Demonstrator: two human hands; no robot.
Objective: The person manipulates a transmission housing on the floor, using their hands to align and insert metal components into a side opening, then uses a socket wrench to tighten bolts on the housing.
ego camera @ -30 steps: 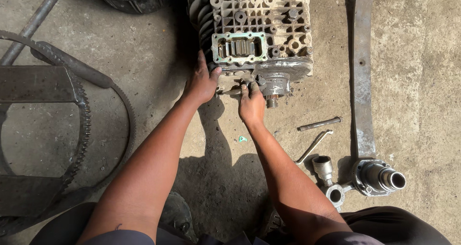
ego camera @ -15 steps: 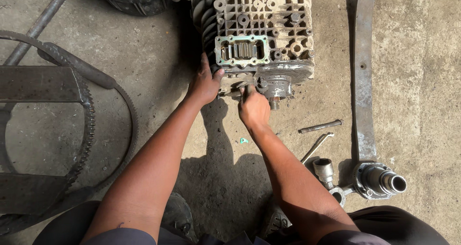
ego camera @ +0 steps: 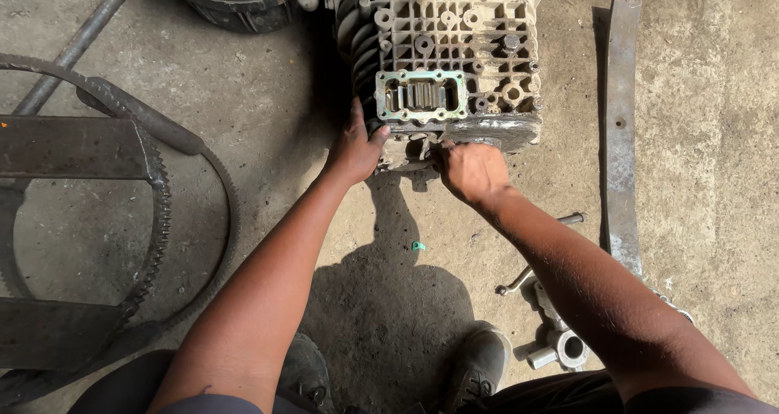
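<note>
Cast-metal gearbox (ego camera: 454,57), pale and grimy, ribbed and webbed on top, lies on the concrete floor (ego camera: 714,219) at far centre. Green-edged rectangular opening (ego camera: 420,96) on its upper face shows gear teeth inside.

Left hand (ego camera: 353,150): palm against the gearbox's near-left edge, thumb hooked on the rim below the opening, fingers spread on the casting; it braces, holds nothing loose.

Right hand (ego camera: 472,170): closed at the near face of the gearbox, just under the round flange (ego camera: 495,130); knuckles face the camera, and whether it grips a part or tool cannot be told.

Surroundings:
- Toothed ring gear (ego camera: 154,219), left, lying around flat steel bars (ego camera: 73,148).
- Steel rod (ego camera: 77,47), far left, running diagonally.
- Long flat steel strip (ego camera: 621,130), right, lying near to far.
- Small spanner (ego camera: 519,280) and a pin (ego camera: 568,217), near right, beside the right forearm.
- Short metal tube fitting (ego camera: 564,347), near right.
- Green scrap (ego camera: 418,245) on the floor between the forearms.
- Shoes (ego camera: 479,365) at the near edge.
</note>
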